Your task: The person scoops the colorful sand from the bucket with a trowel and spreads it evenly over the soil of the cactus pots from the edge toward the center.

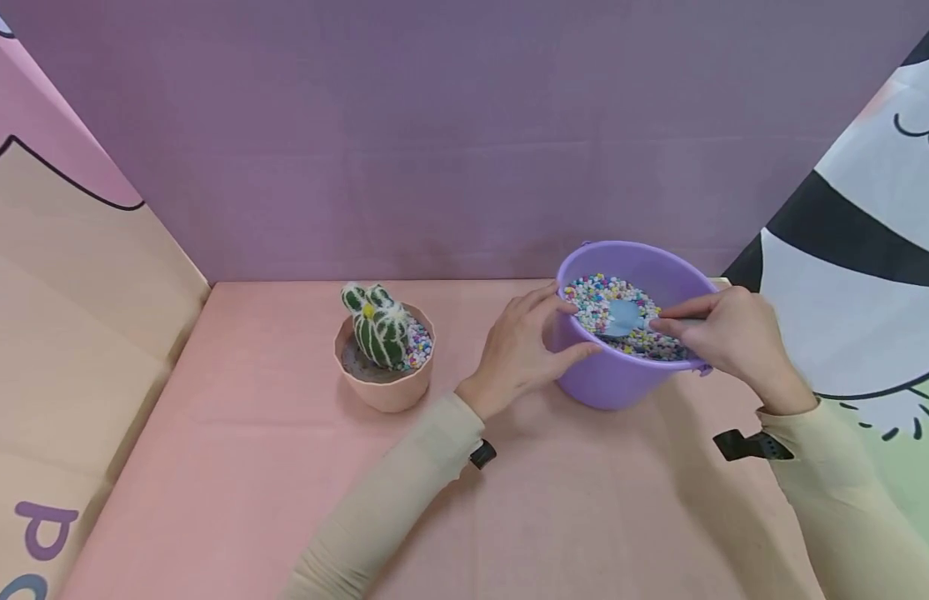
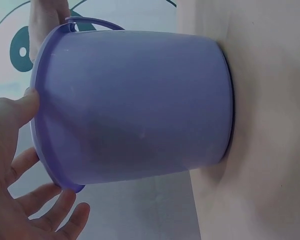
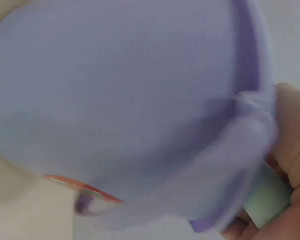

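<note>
While steadying the purple bucket (image 1: 606,383) with the left hand (image 1: 518,346), spread with thumb and fingers at the rim, seems to be at the scooping step: working a light blue scoop (image 1: 624,318), pinched by its handle in the right hand (image 1: 737,337), into multicoloured beads (image 1: 595,292) inside the bucket, set between the 2 hands. Likely calls next for filling the blade, bare of beads on its visible face, then raising it level past the rim. Left of the left hand, note a peach pot (image 1: 389,396) holding a green cactus (image 1: 380,336) and similar beads (image 1: 417,346). Beneath both hands, see a pink, faintly creased worktop (image 1: 546,517); beyond them, a plain purple backdrop (image 1: 464,142); past the right hand, a panel printed with a black-and-white animal (image 1: 869,333); far left of the left hand, a beige panel (image 1: 67,333) with lettering (image 1: 47,510).
</note>
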